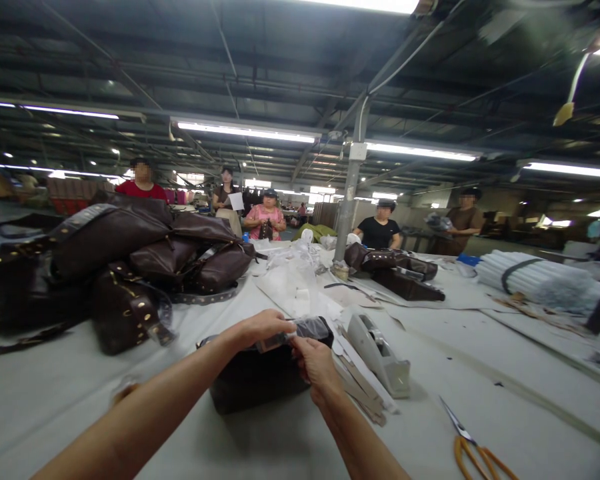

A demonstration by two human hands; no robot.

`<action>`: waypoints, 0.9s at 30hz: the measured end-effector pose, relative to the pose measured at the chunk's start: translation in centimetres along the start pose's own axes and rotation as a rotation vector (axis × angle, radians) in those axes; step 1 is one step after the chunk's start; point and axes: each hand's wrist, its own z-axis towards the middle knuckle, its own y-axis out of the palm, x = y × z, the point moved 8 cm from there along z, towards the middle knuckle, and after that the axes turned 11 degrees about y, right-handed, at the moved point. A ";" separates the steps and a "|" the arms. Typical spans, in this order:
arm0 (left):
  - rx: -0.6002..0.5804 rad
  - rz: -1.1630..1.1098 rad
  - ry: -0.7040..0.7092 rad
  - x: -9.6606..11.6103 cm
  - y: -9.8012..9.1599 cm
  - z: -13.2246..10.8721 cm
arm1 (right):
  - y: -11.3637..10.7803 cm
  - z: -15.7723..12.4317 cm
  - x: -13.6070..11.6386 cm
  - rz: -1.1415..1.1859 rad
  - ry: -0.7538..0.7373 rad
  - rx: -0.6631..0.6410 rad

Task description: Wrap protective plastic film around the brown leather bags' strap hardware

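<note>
Orange-handled scissors (463, 437) are lying nearest, at the lower right of the pale table (70, 393), well apart from both hands. A little further in, the right hand (316, 365) is closing its fingers on the near side of a clear plastic wrap (307, 329), which is covering a dark part at the top of a dark brown bag (253, 381). The left hand (261, 328) is pinching the same wrap from the other side, its thumb and fingers clenched on it. The bag is sitting on the table directly under the two hands, in the middle of the view.

Just to the right of the bag, flat card strips (363, 393) are lying fanned out, and a pale tape dispenser (377, 347) is standing beside them. Behind the hands, loose white sheets and clear film (295, 280) are spreading across the table.

Further back on the left, a pile of brown studded bags (120, 267) is slumping in a heap. To the right of a grey pole (351, 200), two more brown bags (397, 272) are lying on the table. A strapped bundle of white rolls (530, 280) is resting at the far right.

Beyond the table, several people are working: one in a red top (141, 188), one in pink (266, 220), one in black (380, 232) and one in brown (465, 219).
</note>
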 end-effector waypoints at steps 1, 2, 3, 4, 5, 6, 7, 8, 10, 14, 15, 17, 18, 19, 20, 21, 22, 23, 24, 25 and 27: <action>-0.004 -0.006 -0.001 0.0 0.0 0.0 | 0.0 0.0 0.0 -0.004 0.006 -0.015; -0.003 -0.010 -0.004 0.0 0.1 0.0 | -0.1 0.0 0.0 -0.008 0.017 -0.038; 0.002 -0.012 -0.009 0.0 0.1 -0.1 | -0.2 -0.1 0.0 -0.012 0.033 -0.066; 0.011 -0.013 -0.014 -0.1 0.1 -0.1 | -0.2 -0.2 0.1 -0.015 0.051 -0.097; 0.020 -0.014 -0.020 -0.1 0.1 0.0 | -0.3 -0.3 0.2 -0.017 0.069 -0.126; 0.027 -0.015 -0.025 -0.1 0.1 0.0 | -0.5 -0.4 0.3 -0.018 0.083 -0.150; 0.032 -0.015 -0.028 -0.1 0.1 0.0 | -0.6 -0.5 0.3 -0.020 0.089 -0.164; 0.033 -0.015 -0.030 0.0 0.2 0.0 | -0.9 -0.6 0.4 -0.023 0.084 -0.167; 0.029 -0.017 -0.034 0.1 0.2 0.0 | -1.2 -0.5 0.4 -0.035 0.056 -0.153; 0.023 -0.019 -0.045 0.3 0.4 -0.1 | -1.6 0.1 0.4 -0.047 -0.056 -0.067; 0.025 -0.018 -0.048 0.3 0.4 -0.1 | -1.6 0.3 0.4 -0.043 -0.094 -0.036; 0.031 -0.012 -0.051 0.2 0.5 -0.1 | -1.5 0.7 0.3 -0.034 -0.166 0.021; 0.036 -0.007 -0.050 0.1 0.5 -0.1 | -1.4 0.9 0.4 -0.031 -0.194 0.044; 0.042 -0.001 -0.047 -0.1 0.4 -0.1 | -1.3 1.1 0.4 -0.029 -0.217 0.063; 0.050 0.006 -0.042 -0.2 0.4 -0.2 | -1.2 1.3 0.5 -0.026 -0.234 0.078; 0.058 0.013 -0.036 -0.3 0.4 -0.2 | -1.1 1.4 0.6 -0.023 -0.248 0.088; 0.066 0.020 -0.028 -0.3 0.3 -0.2 | -0.9 1.5 0.7 -0.018 -0.261 0.095; 0.071 0.027 -0.020 -0.4 0.2 -0.3 | -0.8 1.6 0.8 -0.013 -0.271 0.097; 0.073 0.032 -0.012 -0.4 0.2 -0.3 | -0.7 1.6 0.9 -0.010 -0.281 0.098; 0.073 0.035 -0.004 -0.4 0.2 -0.4 | -0.7 1.6 0.9 -0.007 -0.293 0.099; 0.072 0.041 0.008 -0.4 0.2 -0.5 | -0.8 1.6 1.0 -0.007 -0.323 0.112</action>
